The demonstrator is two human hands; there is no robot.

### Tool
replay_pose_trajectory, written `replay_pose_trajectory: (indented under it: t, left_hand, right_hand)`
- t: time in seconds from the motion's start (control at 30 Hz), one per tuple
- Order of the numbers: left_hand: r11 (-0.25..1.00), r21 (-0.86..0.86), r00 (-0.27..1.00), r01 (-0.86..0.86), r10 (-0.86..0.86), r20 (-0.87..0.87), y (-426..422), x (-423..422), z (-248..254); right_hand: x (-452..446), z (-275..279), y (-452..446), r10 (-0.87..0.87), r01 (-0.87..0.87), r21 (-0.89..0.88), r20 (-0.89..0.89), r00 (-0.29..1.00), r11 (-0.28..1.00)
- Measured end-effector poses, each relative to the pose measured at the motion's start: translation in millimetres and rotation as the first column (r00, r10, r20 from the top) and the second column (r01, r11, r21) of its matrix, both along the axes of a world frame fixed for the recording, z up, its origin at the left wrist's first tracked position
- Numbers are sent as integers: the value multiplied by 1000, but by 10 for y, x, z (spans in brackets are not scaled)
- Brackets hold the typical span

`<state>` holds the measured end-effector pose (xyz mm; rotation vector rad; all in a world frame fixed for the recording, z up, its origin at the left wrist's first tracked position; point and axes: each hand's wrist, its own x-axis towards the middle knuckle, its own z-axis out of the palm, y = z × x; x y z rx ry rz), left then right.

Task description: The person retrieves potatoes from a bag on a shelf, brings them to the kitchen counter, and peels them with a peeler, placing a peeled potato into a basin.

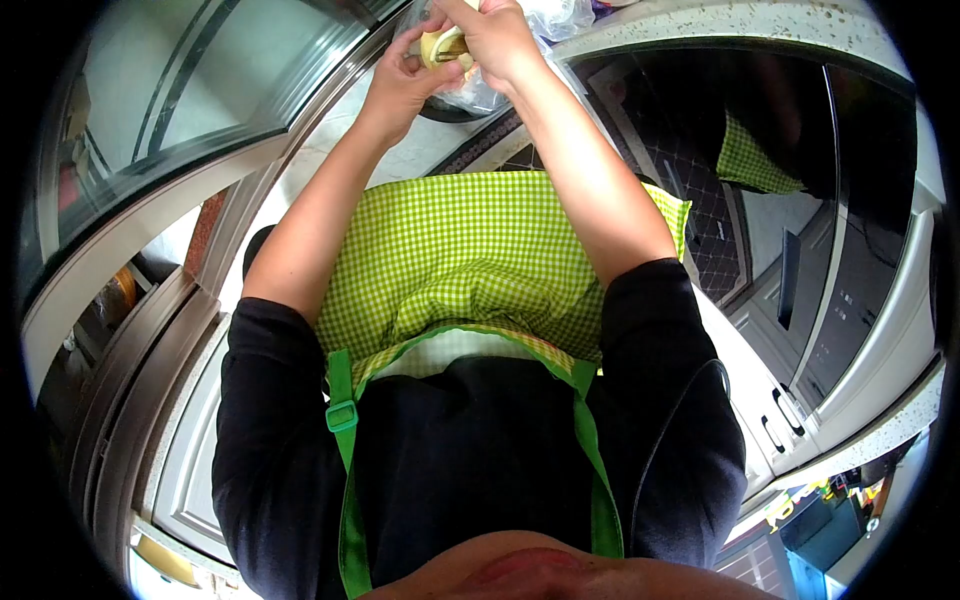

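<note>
Apron cloth [460, 240], checked lime green and pale, lies nearest me. Beyond it, just short of twelve o'clock, a rounded pale yellow piece [431, 50] sits between my hands, near a crumpled clear plastic bag [476, 97]. I judge it could slip if its surface is slick and my hold loosens; a narrow dark strip [453, 48] against it could nick me if it's an edge, which I can't tell. My left hand [398, 85] is closed to the piece's width, thumb on the near side. My right hand [497, 42] bends in close; its fingertips are hidden, so I can't tell their opening or hold. Farther, a glossy black panel [650, 85] stands at two o'clock.
</note>
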<state>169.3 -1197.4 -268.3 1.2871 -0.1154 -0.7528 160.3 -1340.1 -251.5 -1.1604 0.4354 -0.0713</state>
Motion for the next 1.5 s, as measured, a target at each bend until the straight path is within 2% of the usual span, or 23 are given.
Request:
replay_pose_trajectory:
  t: [0.07, 0.13, 0.17, 0.23, 0.37, 0.43, 0.57, 0.63, 0.67, 0.77, 0.8, 0.83, 0.87, 0.93, 0.97, 1.03, 1.1, 1.17, 1.23, 1.3, 1.37, 1.5]
  left_hand:
    - [999, 52, 1000, 1, -1, 1, 0, 0, -8]
    - [997, 72, 999, 38, -40, 34, -11, -2, -26]
    - [997, 72, 999, 39, -42, 34, -15, -7, -33]
    - [999, 24, 997, 38, -39, 60, -25, -21, -26]
    - [999, -7, 994, 43, -42, 96, -17, -29, 1]
    - [996, -11, 991, 92, -90, 98, -3, -16, 1]
    - [995, -39, 991, 97, -93, 93, 1, -19, 39]
    - [974, -83, 975, 210, -202, 90, 15, -13, 68]
    - [974, -82, 975, 212, -204, 90, 3, -32, 65]
    - [962, -146, 972, 233, -226, 59, -15, -64, 51]
    - [977, -117, 982, 178, -183, -39, -4, -49, 56]
    - [989, -83, 981, 125, -135, -136, 10, -33, 56]
    - [989, -84, 982, 123, -133, -135, 27, -6, 20]
    - [963, -260, 969, 71, -129, -210, 42, 41, -39]
    - [963, -259, 969, 71, -128, -210, 40, 37, -74]
    - [985, -173, 986, 26, -54, -160, -9, 3, -66]
    - [990, -139, 989, 40, -59, -134, -13, -10, -35]
    - [993, -104, 992, 53, -64, -107, -8, -5, -20]
    - [991, -130, 985, 22, -44, -166, 4, 6, -17]
    - [994, -103, 990, 36, -49, -132, 14, 4, -38]
    - [996, -75, 994, 50, -57, -98, 28, 1, -86]
    - [995, -10, 994, 95, -95, -47, 41, -2, -87]
  right_hand:
    - [-6, -22, 8, -7, 7, -52, -1, 1000, 999]
    - [-3, -69, 1, -98, 106, 110, -74, 992, 988]
    - [10, -118, 0, -100, 108, 110, -73, 992, 988]
    - [45, -185, 5, -234, 239, 230, -49, 971, 943]
    - [42, -191, -97, -230, 255, 256, -124, 965, 932]
    - [91, -289, -143, -274, 319, 341, -174, 946, 884]
    - [184, -482, -254, -310, 384, 341, -253, 917, 858]
    - [238, -670, -327, -329, 410, 453, -250, 911, 791]
    - [233, -692, -386, -289, 415, 381, -345, 893, 826]
    - [163, -413, -390, -345, 452, 341, -330, 879, 825]
    - [202, -423, -367, -401, 466, 320, -249, 881, 825]
    - [207, -434, -358, -400, 465, 319, -248, 882, 826]
    - [206, -447, -348, -364, 414, 334, -204, 909, 847]
    - [147, -335, -256, -280, 297, 329, -97, 955, 897]
    - [136, -312, -194, -280, 296, 329, -97, 955, 897]
    - [116, -253, -71, -161, 172, 225, -65, 985, 959]
    - [67, -165, -24, -173, 173, 210, -17, 985, 962]
    - [31, -75, -42, -17, 22, 72, -65, 998, 997]
    - [26, -89, -36, -16, 18, 27, -59, 998, 999]
    - [30, -98, -41, -16, 15, -17, -54, 998, 1000]
    - [42, -94, -64, -158, 164, 129, -54, 986, 978]
    - [47, -147, -92, -204, 201, 127, 10, 979, 971]
